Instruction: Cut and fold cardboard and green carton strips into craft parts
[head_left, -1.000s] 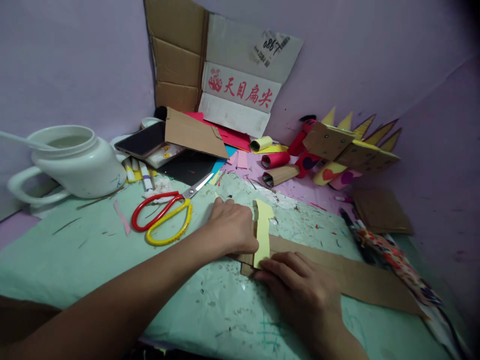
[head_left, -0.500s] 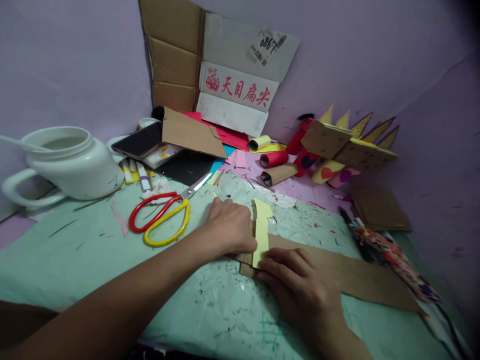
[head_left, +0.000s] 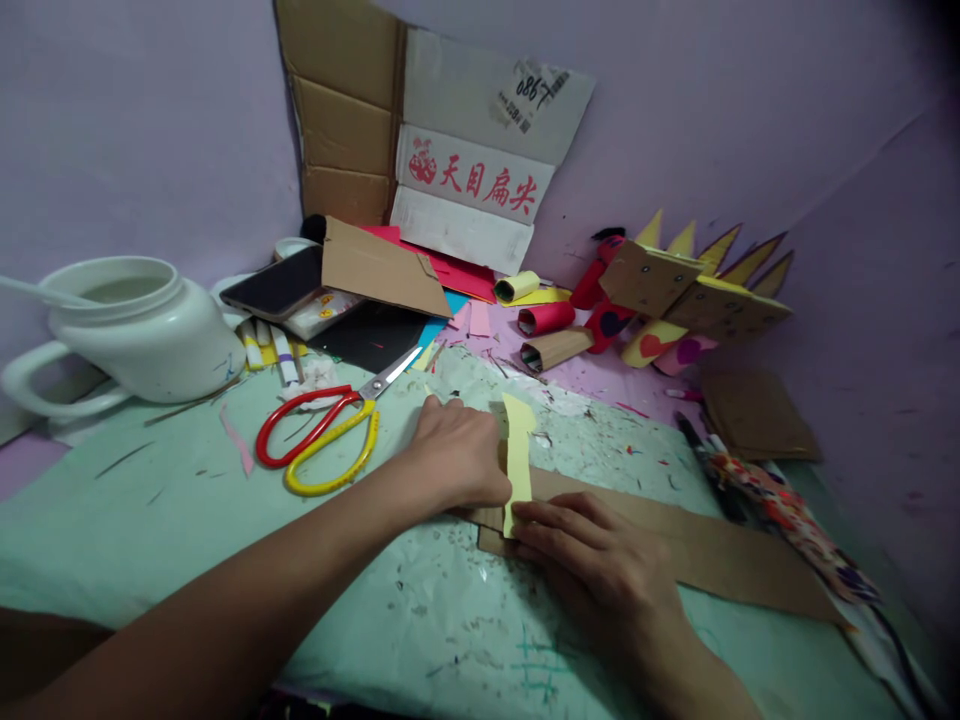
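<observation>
A strip of yellow paper (head_left: 518,460) stands across brown cardboard at mid-table, its top end bent over. My left hand (head_left: 461,455) is curled against the strip's left side, closed on a small cardboard piece (head_left: 484,516) that mostly hides under it. With fingers together, my right hand (head_left: 600,550) pinches the lower end of the yellow strip, and its palm covers part of a long cardboard strip (head_left: 735,550). Scissors (head_left: 330,440) with one red and one yellow handle lie left of my left hand, blades pointing away.
At the left stands a white pot (head_left: 142,330) with a handle. Behind are a phone (head_left: 274,282), a cardboard flap (head_left: 382,265) and a folded carton (head_left: 472,150). Paper rolls (head_left: 547,318) and a spiked cardboard figure (head_left: 652,280) sit at back right. Pens (head_left: 705,460) lie along the right.
The yellow strip has turned slightly and looks narrower, its top shifted a little left. My right fingertips have moved slightly left with its lower end. My left hand stays nearly still.
</observation>
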